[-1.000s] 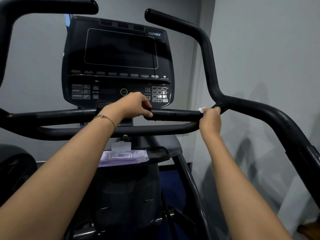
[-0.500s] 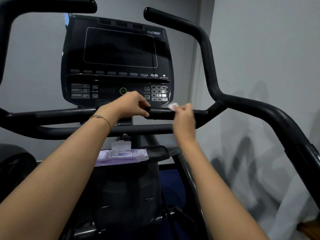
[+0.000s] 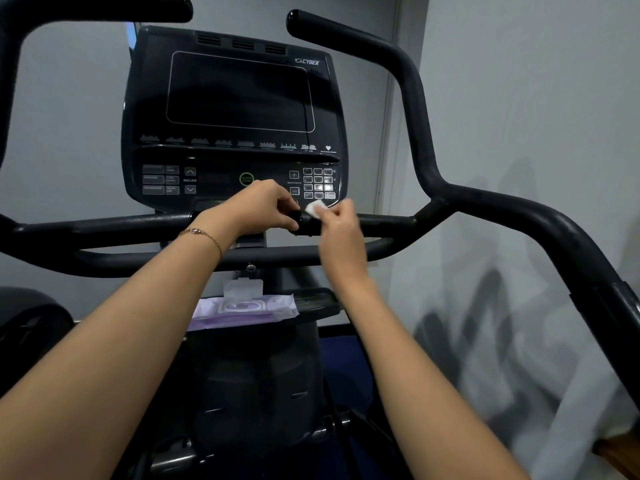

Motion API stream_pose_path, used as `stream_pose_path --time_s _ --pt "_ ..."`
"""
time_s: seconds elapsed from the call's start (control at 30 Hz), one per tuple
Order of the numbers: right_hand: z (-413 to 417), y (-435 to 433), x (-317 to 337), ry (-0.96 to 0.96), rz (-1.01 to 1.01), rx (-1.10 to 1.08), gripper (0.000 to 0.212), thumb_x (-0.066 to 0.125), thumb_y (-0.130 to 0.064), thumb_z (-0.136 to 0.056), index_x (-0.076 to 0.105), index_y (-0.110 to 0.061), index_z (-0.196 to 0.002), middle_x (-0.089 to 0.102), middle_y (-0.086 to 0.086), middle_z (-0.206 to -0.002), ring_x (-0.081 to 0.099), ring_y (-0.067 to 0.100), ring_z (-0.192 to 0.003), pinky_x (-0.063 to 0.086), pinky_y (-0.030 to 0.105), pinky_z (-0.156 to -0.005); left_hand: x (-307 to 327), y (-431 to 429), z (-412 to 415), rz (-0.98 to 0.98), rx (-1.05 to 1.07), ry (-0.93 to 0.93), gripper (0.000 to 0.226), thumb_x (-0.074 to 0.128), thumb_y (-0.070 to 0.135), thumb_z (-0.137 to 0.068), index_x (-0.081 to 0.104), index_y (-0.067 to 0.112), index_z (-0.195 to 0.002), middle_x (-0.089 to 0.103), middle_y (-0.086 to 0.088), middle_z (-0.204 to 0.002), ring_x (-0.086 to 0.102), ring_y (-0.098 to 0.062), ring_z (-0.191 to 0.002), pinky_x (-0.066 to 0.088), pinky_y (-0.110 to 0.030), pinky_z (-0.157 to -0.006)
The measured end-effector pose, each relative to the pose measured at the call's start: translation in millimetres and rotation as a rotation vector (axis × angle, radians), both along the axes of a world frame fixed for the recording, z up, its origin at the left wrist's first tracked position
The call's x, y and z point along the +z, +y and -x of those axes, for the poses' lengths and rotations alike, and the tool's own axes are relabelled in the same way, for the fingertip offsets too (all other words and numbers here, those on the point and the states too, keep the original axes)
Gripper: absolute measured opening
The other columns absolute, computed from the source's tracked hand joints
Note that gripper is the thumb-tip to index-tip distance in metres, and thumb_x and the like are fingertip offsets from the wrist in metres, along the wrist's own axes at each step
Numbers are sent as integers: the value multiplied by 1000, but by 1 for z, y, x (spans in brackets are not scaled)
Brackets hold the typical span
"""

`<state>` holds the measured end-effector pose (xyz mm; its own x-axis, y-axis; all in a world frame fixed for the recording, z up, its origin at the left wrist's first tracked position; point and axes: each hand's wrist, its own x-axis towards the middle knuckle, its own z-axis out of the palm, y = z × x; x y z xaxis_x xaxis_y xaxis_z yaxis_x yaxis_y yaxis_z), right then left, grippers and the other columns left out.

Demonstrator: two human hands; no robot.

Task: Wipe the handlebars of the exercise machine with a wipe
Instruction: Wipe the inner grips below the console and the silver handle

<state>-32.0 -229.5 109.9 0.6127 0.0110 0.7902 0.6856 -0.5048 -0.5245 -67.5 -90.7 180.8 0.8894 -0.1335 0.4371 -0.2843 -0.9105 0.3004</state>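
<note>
Handlebar (image 3: 381, 222) runs left-right; right fingers (image 3: 338, 212) pinch wipe (image 3: 316, 208), left fingers (image 3: 280, 203) grip it.

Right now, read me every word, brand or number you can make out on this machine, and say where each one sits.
"CYBEX": top right corner of the console.
"QUICK START": the green round button.
"INCLINE": between the arrow keys.
"RESISTANCE": between the plus and minus keys.
Too blurred to read: the keypad, the programme labels, the wipes pack.
</note>
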Motion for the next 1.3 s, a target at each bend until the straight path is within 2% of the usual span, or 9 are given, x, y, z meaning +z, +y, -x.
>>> stream_pose_path --time_s 0.2,0.3,0.43,0.53,0.7,0.83,1.0,1.13,1.3 --pt "-32 -83 7 368 -479 -123 22 44 -16 -92 53 -9 -110 51 -8 -92 53 10 -78 35 14 -56 4 -2 0 -68 31 14 32 74 21 -78 68 15 -109 67 -1 -101 61 -14 -93 51 -30 -87" --pt "-28 -77 10 396 -530 -107 21 43 -14 -90 50 -11 -110 53 11 -110 55 21 -83 34 27 -59 6 -1 -2 -68 28 29 32 75 22 -77 69 15 -108 67 0 -99 61 -14 -92 50 -28 -85" --pt "-23 -85 2 325 -417 -37 21 48 -32 -94 44 -18 -79 52 5 -88 49 19 -75 33 27 -58 8 -2 -4 -108 26 41 31 75 23 -77 69 15 -107 67 1 -96 62 -14 -89 50 -26 -80" --pt "-31 -101 -2 249 -440 -106 17 51 -23 -95 64 -14 -99 52 0 -93 53 9 -76 41 14 -66 8 -2 -4 -117 27 43 31 74 22 -78 68 15 -108 67 0 -97 63 -15 -88 50 -26 -78" --pt "-27 -79 -46 449 -1304 285 31 49 3 -92 56 3 -123 62 0 -89 56 7 -73 50 13 -61 6 -6 -4 -165 57 34 34 73 23 -79 67 14 -111 65 -3 -104 61 -18 -93 51 -31 -85" --pt "-29 -64 -52 691 -1571 560 28 41 8 -94 54 6 -118 55 8 -88 51 10 -69 48 10 -47 9 -8 -2 -190 77 43 33 74 24 -79 67 15 -110 65 -3 -105 61 -20 -93 52 -38 -87" --pt "-38 -64 -31 651 -1672 654 30 41 9 -94 51 1 -121 53 9 -88 50 10 -69 49 11 -46 11 -11 0 -201 92 51 31 74 23 -78 68 15 -108 65 -3 -104 62 -21 -93 53 -38 -86" --pt "-34 -77 -33 698 -1613 633 21 40 8 -94 57 1 -87 55 6 -87 52 9 -71 49 10 -47 10 -11 -1 -205 97 50 30 74 22 -79 68 14 -107 65 -4 -102 62 -21 -91 53 -35 -82" --pt "-33 -68 -25 741 -1564 611 20 43 7 -93 55 -2 -79 53 8 -83 51 11 -69 49 11 -45 10 -9 -1 -188 94 53 31 74 23 -79 68 14 -108 65 -3 -102 62 -20 -91 52 -34 -83"
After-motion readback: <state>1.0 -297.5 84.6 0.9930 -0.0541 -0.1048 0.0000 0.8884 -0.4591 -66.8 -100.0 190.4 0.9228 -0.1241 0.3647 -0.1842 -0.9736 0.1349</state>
